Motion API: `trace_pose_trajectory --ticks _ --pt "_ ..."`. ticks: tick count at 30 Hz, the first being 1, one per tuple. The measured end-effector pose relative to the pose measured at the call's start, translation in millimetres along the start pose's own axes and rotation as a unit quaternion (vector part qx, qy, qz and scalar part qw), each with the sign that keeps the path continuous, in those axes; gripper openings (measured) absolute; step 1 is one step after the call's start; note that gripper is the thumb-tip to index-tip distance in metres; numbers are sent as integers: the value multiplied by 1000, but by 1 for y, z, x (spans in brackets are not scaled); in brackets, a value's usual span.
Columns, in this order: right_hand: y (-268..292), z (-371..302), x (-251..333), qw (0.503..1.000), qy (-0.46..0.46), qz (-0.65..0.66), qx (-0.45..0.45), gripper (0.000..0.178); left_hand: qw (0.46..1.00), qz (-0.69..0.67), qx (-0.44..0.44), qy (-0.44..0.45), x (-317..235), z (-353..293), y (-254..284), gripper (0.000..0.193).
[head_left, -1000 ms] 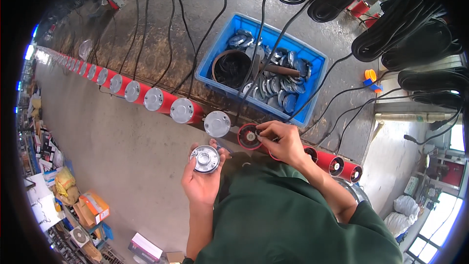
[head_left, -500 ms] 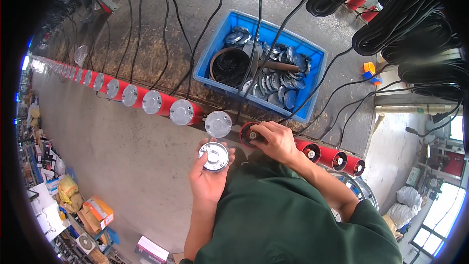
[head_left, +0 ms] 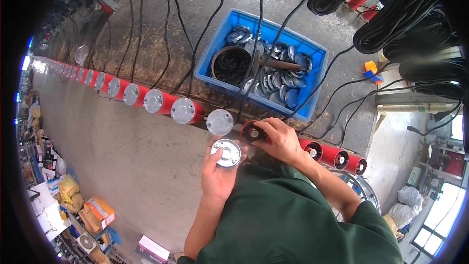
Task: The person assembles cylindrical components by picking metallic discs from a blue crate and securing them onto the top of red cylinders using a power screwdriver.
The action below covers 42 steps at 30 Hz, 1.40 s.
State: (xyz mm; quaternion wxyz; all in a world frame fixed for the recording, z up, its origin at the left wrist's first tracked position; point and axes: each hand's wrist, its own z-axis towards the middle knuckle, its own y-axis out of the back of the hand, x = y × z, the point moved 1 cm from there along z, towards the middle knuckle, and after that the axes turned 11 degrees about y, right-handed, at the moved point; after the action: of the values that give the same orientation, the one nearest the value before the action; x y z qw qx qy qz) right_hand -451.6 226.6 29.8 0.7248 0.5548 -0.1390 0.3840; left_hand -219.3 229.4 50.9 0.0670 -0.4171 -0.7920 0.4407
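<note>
Cords (head_left: 281,31) hung over bin (head_left: 215,83), obstructing reach from above; free room lay left of left hand (head_left: 219,178), over floor (head_left: 137,166).

Here's the workbench (head_left: 155,32), grey-brn top, scuffed & worn nr the front edge. Blue plastic bin (head_left: 318,63) sits abt mid-bench. Red cylinders (head_left: 166,101) line that front edge, L to R; blk cables (head_left: 169,39) trail across; sml orange-&-blue item (head_left: 373,76) far R.
</note>
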Motion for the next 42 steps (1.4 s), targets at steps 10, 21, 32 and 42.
trace_pose_trajectory --ticks 10,21,32,42 --pt "28 -10 62 993 100 22 52 38 999 41 -4 6 31 -5 -9 47" --pt "48 -24 54 997 19 38 70 34 985 123 12 117 30 -9 -10 46" --pt "40 6 -2 904 -333 242 112 35 663 678 -66 -312 25 33 -3 101" --pt "40 13 -10 899 -341 229 150 37 744 602 -20 -291 29 59 1 104"
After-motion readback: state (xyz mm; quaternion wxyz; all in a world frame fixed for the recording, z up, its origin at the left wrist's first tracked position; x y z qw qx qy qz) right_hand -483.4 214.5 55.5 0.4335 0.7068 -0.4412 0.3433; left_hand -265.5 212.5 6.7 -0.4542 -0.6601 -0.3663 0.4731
